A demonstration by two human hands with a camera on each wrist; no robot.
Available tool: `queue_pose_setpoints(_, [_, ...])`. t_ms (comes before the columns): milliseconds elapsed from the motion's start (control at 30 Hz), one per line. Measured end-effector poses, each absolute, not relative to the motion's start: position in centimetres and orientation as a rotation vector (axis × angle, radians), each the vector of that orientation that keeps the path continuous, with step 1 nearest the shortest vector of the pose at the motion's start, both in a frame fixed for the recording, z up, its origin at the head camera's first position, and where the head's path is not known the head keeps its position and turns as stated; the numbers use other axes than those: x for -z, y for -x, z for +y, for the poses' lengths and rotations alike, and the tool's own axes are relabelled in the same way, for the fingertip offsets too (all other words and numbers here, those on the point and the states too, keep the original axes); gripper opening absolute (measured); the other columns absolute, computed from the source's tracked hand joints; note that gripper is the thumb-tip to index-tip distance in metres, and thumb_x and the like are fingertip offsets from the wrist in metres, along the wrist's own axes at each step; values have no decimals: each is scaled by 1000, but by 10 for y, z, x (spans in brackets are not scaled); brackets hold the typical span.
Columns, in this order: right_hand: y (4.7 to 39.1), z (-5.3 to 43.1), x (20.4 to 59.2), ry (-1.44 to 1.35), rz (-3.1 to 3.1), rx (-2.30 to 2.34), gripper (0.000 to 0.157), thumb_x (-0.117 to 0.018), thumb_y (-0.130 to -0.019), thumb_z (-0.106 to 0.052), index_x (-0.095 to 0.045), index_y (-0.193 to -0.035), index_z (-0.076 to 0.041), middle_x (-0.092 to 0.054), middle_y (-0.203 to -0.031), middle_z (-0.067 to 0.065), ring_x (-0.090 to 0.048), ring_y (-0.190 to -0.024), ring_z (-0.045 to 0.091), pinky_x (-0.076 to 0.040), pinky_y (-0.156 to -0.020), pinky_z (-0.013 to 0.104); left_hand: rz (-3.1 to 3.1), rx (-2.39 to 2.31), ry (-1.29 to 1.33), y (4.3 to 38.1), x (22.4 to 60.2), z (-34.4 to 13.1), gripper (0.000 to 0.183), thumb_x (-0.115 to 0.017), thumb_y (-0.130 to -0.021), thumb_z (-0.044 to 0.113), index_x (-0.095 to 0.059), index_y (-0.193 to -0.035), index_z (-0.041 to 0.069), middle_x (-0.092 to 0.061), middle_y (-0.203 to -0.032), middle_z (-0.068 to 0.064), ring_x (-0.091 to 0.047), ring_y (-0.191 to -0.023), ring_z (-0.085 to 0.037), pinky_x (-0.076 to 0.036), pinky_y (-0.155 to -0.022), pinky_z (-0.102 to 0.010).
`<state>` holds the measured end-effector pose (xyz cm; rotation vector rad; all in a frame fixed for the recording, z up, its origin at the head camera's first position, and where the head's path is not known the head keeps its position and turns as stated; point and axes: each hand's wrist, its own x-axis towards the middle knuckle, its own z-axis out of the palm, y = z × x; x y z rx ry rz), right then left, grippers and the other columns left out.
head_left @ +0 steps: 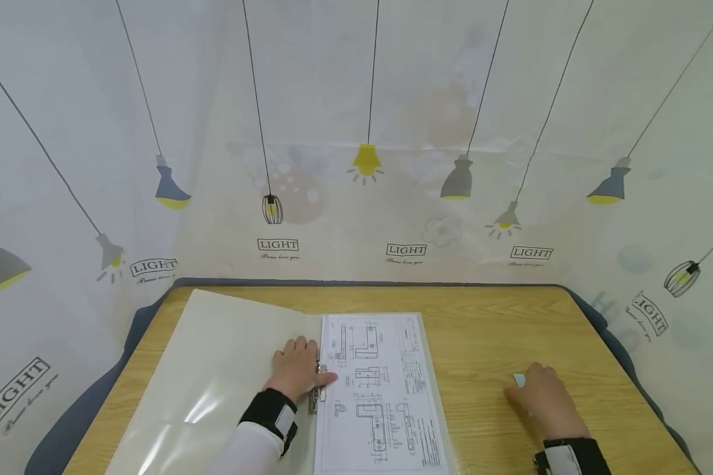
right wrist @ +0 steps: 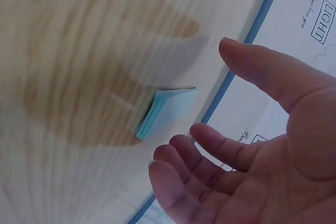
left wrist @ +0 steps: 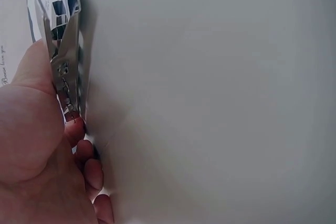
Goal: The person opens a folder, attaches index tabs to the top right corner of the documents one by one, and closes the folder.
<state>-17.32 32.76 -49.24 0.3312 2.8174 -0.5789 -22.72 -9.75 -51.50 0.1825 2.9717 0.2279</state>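
Note:
My left hand lies on an open pale folder, by the metal clip at its spine. The thumb reaches across the clip toward the white sheets, and the other fingers rest on the folder's left side. On top of the clipped sheets is a technical drawing of L-shaped parts. Over the table at the right, my right hand hovers around a small light-blue paper pad. Thumb and fingers are spread apart on that side, with a gap between them and the pad.
The wooden table has a dark blue edge. Behind and beside it hangs a pale backdrop printed with lamps and LIGHT labels. The folder's glossy left cover spreads toward the table's left side.

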Motion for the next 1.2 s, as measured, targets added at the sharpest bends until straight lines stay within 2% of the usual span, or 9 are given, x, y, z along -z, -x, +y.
queue_pose_setpoints(67, [173, 330, 496, -337, 2821, 579, 55, -69, -80, -28, -53, -100, 21, -55, -93, 33, -55, -83, 40, -48, -70, 48, 2974, -219, -182, 228, 516, -98, 77, -68, -71, 64, -54, -116, 4, -50, -100, -11, -43, -92, -26, -41, -80, -45])
queue_pose_setpoints(133, [171, 333, 499, -329, 2835, 574, 38, -68, -80, -24, -57, -82, 12, -56, -79, 23, -53, -71, 31, -46, -61, 41, 2976, -208, -181, 228, 518, -98, 77, -68, -71, 65, -54, -116, 4, -50, -100, -11, -43, -92, -26, -41, -81, -45])
queue_pose_setpoints(200, [170, 334, 501, -317, 2846, 576, 31, -67, -80, -22, -51, -64, -1, -50, -66, 10, -46, -60, 21, -39, -52, 33, 2980, -201, -180, 229, 519, -98, 78, -68, -70, 65, -54, -116, 4, -50, -101, -11, -43, -92, -26, -41, -81, -45])
queue_pose_setpoints(267, [169, 335, 503, -305, 2853, 567, 33, -65, -81, -20, -44, -59, -8, -44, -60, 3, -41, -56, 17, -34, -50, 29, 2984, -193, -180, 230, 521, -98, 78, -68, -70, 65, -54, -116, 4, -50, -100, -11, -43, -92, -26, -41, -80, -45])
queue_pose_setpoints(367, [169, 335, 504, -307, 2867, 543, 34, -64, -82, -17, -40, -58, -10, -37, -57, -2, -38, -53, 14, -31, -48, 27, 2987, -183, -178, 230, 522, -99, 77, -67, -71, 66, -54, -116, 4, -49, -99, -11, -43, -91, -26, -41, -79, -44])
queue_pose_setpoints(667, [171, 332, 498, -338, 2897, 540, 32, -62, -80, -7, -44, -54, -10, -36, -52, -4, -36, -48, 13, -30, -46, 25, 2988, -195, -177, 231, 522, -100, 76, -67, -70, 66, -54, -113, 5, -48, -97, -10, -42, -91, -26, -39, -78, -43])
queue_pose_setpoints(967, [179, 337, 502, -370, 2834, 577, 38, -70, -72, -14, -40, -48, -14, -32, -48, -7, -31, -46, 9, -25, -45, 22, 2990, -194, -169, 231, 526, -99, 76, -68, -70, 66, -54, -114, 5, -47, -96, -10, -41, -90, -26, -39, -77, -43])
queue_pose_setpoints(1100, [182, 339, 503, -358, 2818, 592, 33, -68, -68, -14, -40, -50, -13, -31, -50, -6, -31, -47, 10, -25, -46, 23, 2995, -197, -165, 232, 529, -99, 77, -68, -70, 66, -54, -116, 5, -47, -96, -10, -41, -90, -26, -38, -78, -43])
queue_pose_setpoints(1200, [185, 338, 502, -328, 2818, 622, 23, -68, -70, -15, -49, -61, -7, -42, -57, -1, -38, -52, 14, -30, -48, 26, 3000, -199, -171, 232, 529, -99, 77, -68, -70, 66, -55, -115, 4, -48, -96, -11, -42, -89, -26, -39, -78, -43])
